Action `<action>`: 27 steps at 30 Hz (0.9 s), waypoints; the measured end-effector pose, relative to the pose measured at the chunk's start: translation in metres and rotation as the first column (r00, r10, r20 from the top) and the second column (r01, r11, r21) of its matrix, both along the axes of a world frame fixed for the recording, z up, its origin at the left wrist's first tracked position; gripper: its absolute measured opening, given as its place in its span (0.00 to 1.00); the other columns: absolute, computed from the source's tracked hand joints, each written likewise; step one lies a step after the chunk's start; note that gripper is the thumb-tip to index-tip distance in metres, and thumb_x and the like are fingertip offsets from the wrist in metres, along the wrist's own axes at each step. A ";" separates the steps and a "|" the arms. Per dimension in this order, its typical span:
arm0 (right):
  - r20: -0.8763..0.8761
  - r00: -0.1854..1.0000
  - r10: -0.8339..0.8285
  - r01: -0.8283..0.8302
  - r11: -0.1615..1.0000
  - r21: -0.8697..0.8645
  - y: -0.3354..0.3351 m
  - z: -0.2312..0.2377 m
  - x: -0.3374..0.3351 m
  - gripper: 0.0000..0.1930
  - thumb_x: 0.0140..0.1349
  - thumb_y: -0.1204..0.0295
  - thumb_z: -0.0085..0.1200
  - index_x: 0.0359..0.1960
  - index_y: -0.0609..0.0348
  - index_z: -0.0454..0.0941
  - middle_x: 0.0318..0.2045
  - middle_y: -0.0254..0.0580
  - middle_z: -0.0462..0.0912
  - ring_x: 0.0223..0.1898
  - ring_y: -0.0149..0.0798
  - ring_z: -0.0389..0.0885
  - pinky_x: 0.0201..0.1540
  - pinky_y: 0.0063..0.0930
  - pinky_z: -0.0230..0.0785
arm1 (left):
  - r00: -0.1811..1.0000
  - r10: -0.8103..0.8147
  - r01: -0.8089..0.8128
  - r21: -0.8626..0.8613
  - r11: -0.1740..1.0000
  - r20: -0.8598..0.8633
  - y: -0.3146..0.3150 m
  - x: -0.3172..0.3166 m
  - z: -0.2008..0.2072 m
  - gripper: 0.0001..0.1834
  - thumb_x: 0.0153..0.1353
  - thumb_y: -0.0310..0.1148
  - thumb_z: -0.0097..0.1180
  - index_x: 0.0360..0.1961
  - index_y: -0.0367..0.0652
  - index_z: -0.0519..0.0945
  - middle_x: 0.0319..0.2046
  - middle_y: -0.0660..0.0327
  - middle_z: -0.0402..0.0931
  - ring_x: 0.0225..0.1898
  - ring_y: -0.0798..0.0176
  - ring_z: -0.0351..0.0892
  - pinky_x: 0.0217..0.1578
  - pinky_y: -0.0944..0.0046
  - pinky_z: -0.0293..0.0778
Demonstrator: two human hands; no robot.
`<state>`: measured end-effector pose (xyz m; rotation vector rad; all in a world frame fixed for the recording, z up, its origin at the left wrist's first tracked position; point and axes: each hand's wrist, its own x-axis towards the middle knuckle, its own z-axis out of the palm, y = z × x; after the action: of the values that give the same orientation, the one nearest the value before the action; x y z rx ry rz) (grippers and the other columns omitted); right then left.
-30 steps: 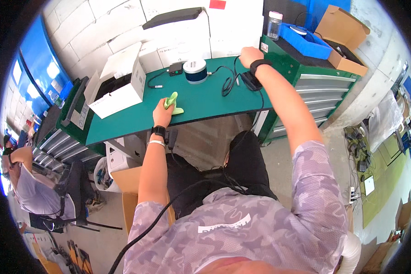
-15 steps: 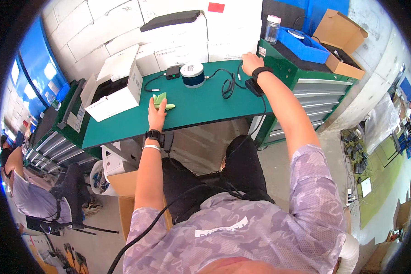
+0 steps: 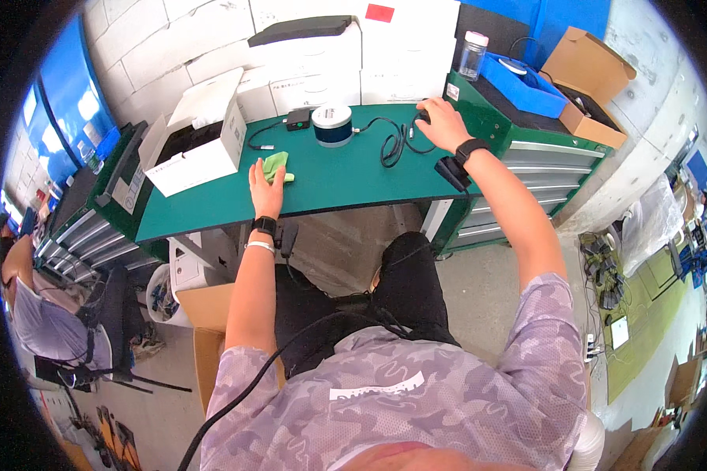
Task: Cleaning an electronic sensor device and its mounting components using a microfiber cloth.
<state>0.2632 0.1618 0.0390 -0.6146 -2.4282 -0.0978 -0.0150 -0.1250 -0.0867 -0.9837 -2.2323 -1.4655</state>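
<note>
My left hand [image 3: 266, 191] is at the front of the green table, its thumb and fingers around a crumpled light-green cloth [image 3: 275, 166]. Over at the table's right end, my right hand [image 3: 445, 128] curls its fingers over a small black object [image 3: 423, 117], mostly hidden beneath them. A black cable [image 3: 393, 145] lies in loops just left of that hand. Between my hands, farther back, stands a round device [image 3: 332, 127] with a white top and dark band. Beside it sits a small black box [image 3: 298, 119] with a lead ending in a metal plug [image 3: 267, 147].
An open white carton [image 3: 200, 161] with dark padding stands at the table's left. White boxes [image 3: 316, 93] line the back. On the green drawer cabinet [image 3: 518, 161] at right are a clear jar [image 3: 472, 56], a blue tray [image 3: 518, 90] and an open brown box [image 3: 593, 129]. Another person sits at far left.
My right hand has drawn slightly nearer and to the right, and a black object now shows under its fingers. The left hand stays at the cloth, with its fingers a little shifted.
</note>
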 end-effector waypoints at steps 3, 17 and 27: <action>-0.177 0.965 0.195 -0.204 0.978 -0.033 -0.031 0.015 0.006 0.16 0.55 0.63 0.57 0.43 0.57 0.75 0.44 0.47 0.76 0.48 0.49 0.74 0.49 0.40 0.68 | 0.999 -0.019 0.018 0.022 1.000 0.026 -0.005 -0.001 -0.003 0.36 0.58 0.48 0.55 0.60 0.35 0.62 0.60 0.40 0.57 0.62 0.41 0.57 0.60 0.54 0.57; -0.405 0.277 0.871 -0.841 0.423 0.336 -0.227 0.140 0.161 0.37 0.59 0.43 0.47 0.52 0.70 0.70 0.48 0.61 0.76 0.49 0.50 0.77 0.54 0.43 0.65 | 0.998 0.000 -0.004 0.060 0.998 0.060 -0.009 -0.001 -0.002 0.34 0.57 0.46 0.57 0.58 0.34 0.64 0.59 0.42 0.59 0.59 0.43 0.60 0.59 0.55 0.59; -0.477 0.343 0.809 -0.810 0.512 0.285 -0.233 0.120 0.173 0.35 0.59 0.44 0.47 0.51 0.70 0.70 0.48 0.61 0.76 0.49 0.50 0.77 0.54 0.42 0.65 | 0.999 0.004 -0.006 0.053 0.999 0.042 -0.009 0.002 0.000 0.33 0.57 0.46 0.58 0.57 0.35 0.66 0.56 0.43 0.63 0.58 0.44 0.62 0.58 0.54 0.61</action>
<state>0.4366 -0.0715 0.1590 0.6002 -1.8499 0.4580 -0.0131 -0.1339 -0.0870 -0.9391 -2.2112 -1.5480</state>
